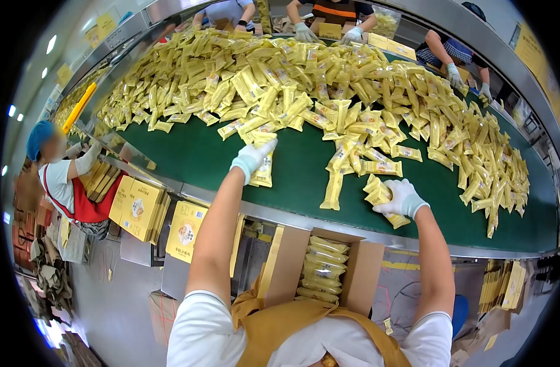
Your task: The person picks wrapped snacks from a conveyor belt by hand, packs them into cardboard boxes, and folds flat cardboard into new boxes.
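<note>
My left hand [254, 158], in a white glove with a pale cuff, is closed around yellow snack packets [264, 170] at the near side of the pile. To the right, my gloved right hand [403, 199] grips a few more yellow packets [378, 192] just above the green belt. Loose packets [333, 189] lie between the two hands. Below them, against my apron, an open carton [364, 275] holds several packets stacked in a row. Both palms are hidden from view.
A large heap of yellow packets [231, 73] covers the far part of the green belt [188, 153]. Flat yellow boxes [139, 208] stand along the left edge. Co-workers' gloved hands [304, 32] reach in opposite, and a person in a red apron [96, 202] works at left.
</note>
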Motion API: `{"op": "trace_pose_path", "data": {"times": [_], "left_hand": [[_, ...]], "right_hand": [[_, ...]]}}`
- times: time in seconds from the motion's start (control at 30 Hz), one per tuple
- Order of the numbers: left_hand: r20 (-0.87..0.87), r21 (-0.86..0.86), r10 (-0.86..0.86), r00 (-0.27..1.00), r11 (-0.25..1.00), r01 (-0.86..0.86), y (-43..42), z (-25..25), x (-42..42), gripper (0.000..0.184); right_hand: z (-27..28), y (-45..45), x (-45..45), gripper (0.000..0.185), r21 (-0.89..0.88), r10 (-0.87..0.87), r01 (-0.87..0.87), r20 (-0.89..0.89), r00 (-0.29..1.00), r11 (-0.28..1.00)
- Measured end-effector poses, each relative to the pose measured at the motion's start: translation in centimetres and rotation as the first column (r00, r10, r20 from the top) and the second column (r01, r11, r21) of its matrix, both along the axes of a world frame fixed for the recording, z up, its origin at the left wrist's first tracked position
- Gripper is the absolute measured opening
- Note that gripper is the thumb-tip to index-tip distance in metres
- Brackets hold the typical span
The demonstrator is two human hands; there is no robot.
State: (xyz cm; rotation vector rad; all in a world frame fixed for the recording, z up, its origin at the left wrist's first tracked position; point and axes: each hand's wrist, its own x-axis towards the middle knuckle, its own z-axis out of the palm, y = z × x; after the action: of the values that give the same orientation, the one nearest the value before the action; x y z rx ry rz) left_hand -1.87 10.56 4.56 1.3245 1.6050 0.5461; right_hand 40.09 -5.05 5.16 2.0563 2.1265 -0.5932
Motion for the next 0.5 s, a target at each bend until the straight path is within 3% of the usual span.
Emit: {"op": "trace_pose_path", "data": {"times": [0.03, 0.1, 0.17, 0.23, 0.3, 0.33, 0.43, 0.5], "left_hand": [[-0.168, -0.016, -0.043, 0.985, 0.999, 0.041, 0.7, -0.6, 0.6, 0.094], [-0.365, -0.119, -0.183, 0.913, 0.982, 0.149, 0.7, -0.3, 2.4, 0.098], [-0.584, 0.013, -0.125, 0.802, 0.987, 0.163, -1.0, -1.8, 4.9, 0.097], [-0.761, 0.055, -0.118, 0.638, 0.968, 0.245, -3.5, -1.2, 7.3, 0.1], [-0.827, 0.036, -0.218, 0.518, 0.899, 0.437, -5.6, -0.6, 7.8, 0.097], [-0.836, 0.023, -0.266, 0.48, 0.857, 0.515, -6.4, -1.1, 7.8, 0.106], [-0.831, 0.166, -0.241, 0.502, 0.753, 0.637, -8.8, -1.3, 6.6, 0.119], [-0.875, 0.165, -0.191, 0.445, 0.747, 0.644, -8.7, -2.2, 6.4, 0.129]], "right_hand": [[-0.3, -0.4, -0.1, 0.093, 0.021, 0.02, -0.02, 0.016, 1.0, 1.0], [-0.8, -1.5, -0.4, 0.092, 0.013, -0.024, 0.025, -0.067, 0.997, 1.0], [-0.8, -2.8, -0.8, 0.091, 0.0, -0.086, 0.087, -0.195, 0.977, 0.996], [-0.8, -4.0, -0.9, 0.087, 0.119, -0.03, 0.042, -0.105, 0.994, 0.992], [-0.4, -5.1, -1.1, 0.086, 0.238, 0.013, -0.026, 0.057, 0.998, 0.971], [-0.4, -5.8, -0.8, 0.085, 0.299, 0.017, -0.05, 0.112, 0.994, 0.953], [-1.9, -7.2, 0.0, 0.081, 0.313, -0.096, 0.081, 0.033, 0.995, 0.946], [-2.6, -7.6, -0.1, 0.093, 0.329, -0.09, 0.05, 0.107, 0.99, 0.943]]}}
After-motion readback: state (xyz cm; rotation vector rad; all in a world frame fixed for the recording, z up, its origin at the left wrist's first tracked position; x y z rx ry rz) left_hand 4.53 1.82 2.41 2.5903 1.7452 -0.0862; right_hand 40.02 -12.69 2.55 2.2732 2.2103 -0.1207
